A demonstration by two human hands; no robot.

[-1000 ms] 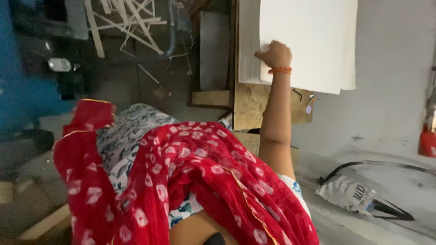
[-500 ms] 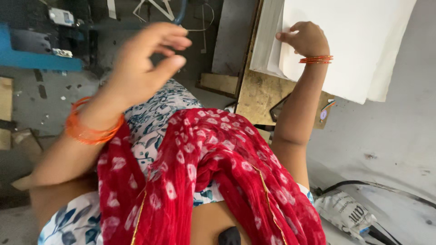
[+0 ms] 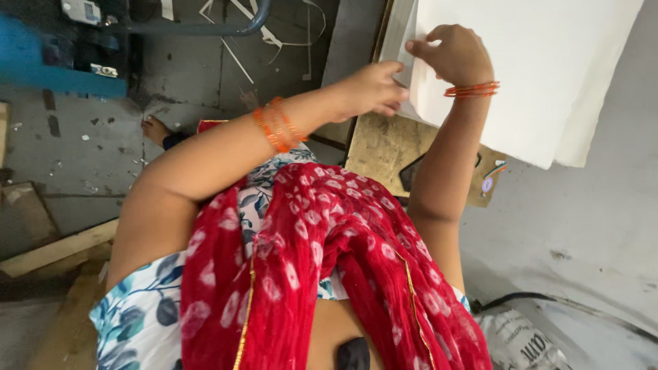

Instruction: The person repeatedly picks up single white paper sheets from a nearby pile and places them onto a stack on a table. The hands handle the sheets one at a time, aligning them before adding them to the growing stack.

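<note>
A thick stack of large white sheets (image 3: 534, 75) lies on a brown board (image 3: 384, 144) at the top right. My right hand (image 3: 456, 55), with orange bangles at the wrist, is curled over the stack's near left corner and grips the top sheets. My left hand (image 3: 373, 88), also with orange bangles, reaches across from the left, its fingers closed on the stack's left edge just beside the right hand. A red patterned scarf (image 3: 343, 274) over a blue floral garment fills the lower middle.
A blue machine (image 3: 41, 62) and a bent metal pipe (image 3: 205, 27) stand at the top left, with white paper strips (image 3: 240, 48) on the grey floor. A bare foot (image 3: 156, 128) shows left of centre. Wooden planks (image 3: 55, 250) lie lower left. A printed sack (image 3: 521, 339) and a black cable (image 3: 521, 298) lie lower right.
My left hand, raised in mid-air half a second ago, has come across to the stack's edge next to the right hand. The right hand stayed at the corner of the sheets.
</note>
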